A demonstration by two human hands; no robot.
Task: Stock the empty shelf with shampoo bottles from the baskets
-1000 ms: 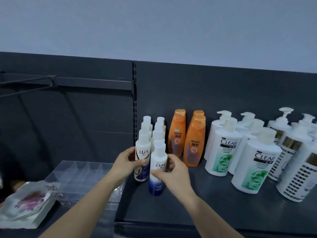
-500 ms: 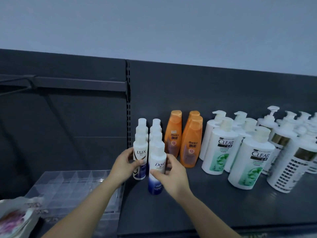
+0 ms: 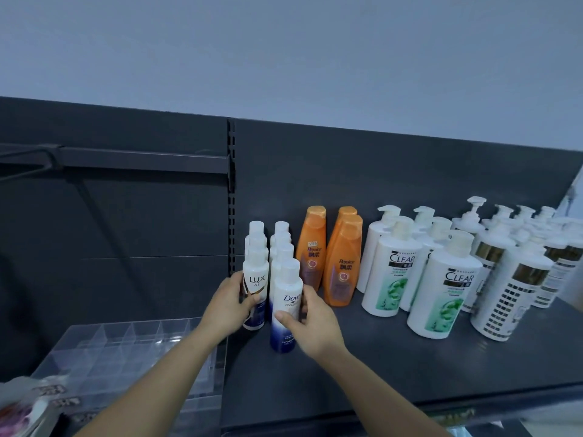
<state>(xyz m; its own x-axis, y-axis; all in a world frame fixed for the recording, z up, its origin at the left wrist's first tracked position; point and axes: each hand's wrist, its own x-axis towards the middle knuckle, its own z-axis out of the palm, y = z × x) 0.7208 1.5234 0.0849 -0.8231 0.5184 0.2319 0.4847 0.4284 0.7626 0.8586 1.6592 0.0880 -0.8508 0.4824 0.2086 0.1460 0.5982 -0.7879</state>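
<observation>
Well, I look in from far away and go from left to right. At the far left a see-through tray (image 3: pixel 126 351) with little boxes sits next to a crinkly packet (image 3: pixel 25 408). Then comes the left hand (image 3: pixel 227 305). Its fingers (image 3: pixel 235 279) are wrapped round the Lux bottle (image 3: pixel 255 291), which stands on the dark shelf (image 3: pixel 378 373) at the front of its row. Just beside it stands the Dove bottle (image 3: pixel 285 310), at the front of the next row and a bit nearer to me. The right hand (image 3: pixel 315 323) holds that one, with its fingers curled round it. Both bottles are upright, and their bottoms look to be on the shelf. Next come orange bottles (image 3: pixel 342 269), then white Clear bottles (image 3: pixel 446 298) with pumps, then more pump bottles with gold bands (image 3: pixel 511 294).

I think this step is setting the two small bottles down and lining them up. The Dove bottle sticks out a little, so I guess it wants a small push back. Then both hands need to let go softly so nothing tips. I cannot see the baskets from here.
</observation>
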